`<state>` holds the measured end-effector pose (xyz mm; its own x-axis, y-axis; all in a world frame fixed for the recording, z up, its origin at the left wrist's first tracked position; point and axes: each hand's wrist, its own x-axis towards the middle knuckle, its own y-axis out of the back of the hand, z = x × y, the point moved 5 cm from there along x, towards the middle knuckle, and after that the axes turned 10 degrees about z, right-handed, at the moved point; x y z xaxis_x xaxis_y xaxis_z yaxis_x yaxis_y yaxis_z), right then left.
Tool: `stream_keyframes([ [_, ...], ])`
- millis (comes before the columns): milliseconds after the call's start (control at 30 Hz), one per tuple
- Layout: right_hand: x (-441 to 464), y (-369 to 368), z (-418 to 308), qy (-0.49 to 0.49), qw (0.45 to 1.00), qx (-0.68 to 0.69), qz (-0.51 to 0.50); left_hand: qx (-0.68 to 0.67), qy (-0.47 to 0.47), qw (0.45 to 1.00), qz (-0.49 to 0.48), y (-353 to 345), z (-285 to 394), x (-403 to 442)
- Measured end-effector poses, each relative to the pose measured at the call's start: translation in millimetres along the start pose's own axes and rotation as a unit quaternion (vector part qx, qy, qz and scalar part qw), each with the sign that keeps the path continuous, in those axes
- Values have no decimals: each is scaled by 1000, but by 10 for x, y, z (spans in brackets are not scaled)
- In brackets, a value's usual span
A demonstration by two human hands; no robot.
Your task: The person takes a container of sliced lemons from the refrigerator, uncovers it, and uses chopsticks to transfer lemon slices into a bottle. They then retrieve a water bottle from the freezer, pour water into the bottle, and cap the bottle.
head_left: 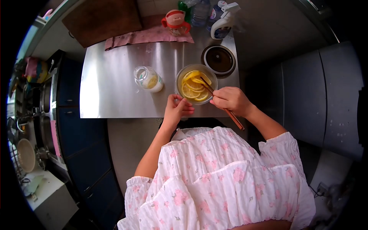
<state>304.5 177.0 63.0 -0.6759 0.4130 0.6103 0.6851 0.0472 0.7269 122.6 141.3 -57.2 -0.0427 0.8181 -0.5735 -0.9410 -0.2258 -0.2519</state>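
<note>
In my right hand is a pair of brown chopsticks, fingers closed around them. Their tips reach into a clear bowl and touch the lemon slices inside. Several yellow slices overlap there. My left hand is at the bowl's near left side, its fingers loosely bent and apart, holding nothing. Whether it touches the bowl I cannot tell. Left of the bowl stands a clear glass jar without a lid, with something pale and yellowish in it.
A dark round lid or dish lies behind the bowl on the metal table. Along the back are a pink cloth, a red-handled cup, a spray bottle and a wooden board. Grey cabinets flank the right.
</note>
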Motion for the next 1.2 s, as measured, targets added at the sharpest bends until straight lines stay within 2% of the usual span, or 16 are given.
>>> stream_keyframes([
  [67, 20, 42, 1, -1, 1000, -9, 5, -3, 3, 1000, -2, -8, 9, -12],
  [133, 25, 117, 21, -37, 998, -17, 57, -5, 3, 1000, -1, -3, -1, -5],
  [233, -35, 82, 14, -40, 997, -16, 62, -16, 0, 1000, -1, 3, -26, 22],
  [367, -16, 8, -40, -5, 999, 43, 8, -22, -6, 1000, -2, 7, -28, 32],
  [433, 42, 123, 40, -85, 993, 72, 46, -22, -4, 1000, -1, 2, -15, 15],
  [467, 84, 163, 19, -85, 993, 74, 46, -21, -4, 1000, 0, 5, -9, 7],
  [533, 129, 149, 29, -151, 979, 138, -9, -22, -6, 1000, -2, 17, -30, 18],
  [567, 147, 122, 22, -150, 979, 139, -9, -24, -9, 1000, -5, 17, -34, 23],
  [667, 282, -82, -124, -56, 989, 125, -58, -28, -12, 1000, 1, 11, -21, 8],
  [700, 311, -143, -122, -53, 989, 126, -60, -30, -14, 999, 3, 12, -23, 11],
  [800, 329, -338, -207, 57, 985, 107, -122, -41, -24, 999, 4, 14, -35, 14],
  [833, 334, -365, -204, 60, 984, 108, -126, -41, -29, 999, 4, 13, -37, 20],
  [900, 320, -408, -269, 150, 975, 89, -141, -45, -34, 998, 7, 17, -35, 29],
  [933, 325, -388, -265, 152, 974, 90, -143, -39, -34, 999, 2, 13, -32, 35],
  [1000, 265, -379, -287, 215, 952, 55, -213, -35, -34, 999, -1, 16, -20, 42],
  [1200, 208, -426, -310, 302, 931, 29, -203, -30, -15, 999, -6, -2, -2, 37],
])
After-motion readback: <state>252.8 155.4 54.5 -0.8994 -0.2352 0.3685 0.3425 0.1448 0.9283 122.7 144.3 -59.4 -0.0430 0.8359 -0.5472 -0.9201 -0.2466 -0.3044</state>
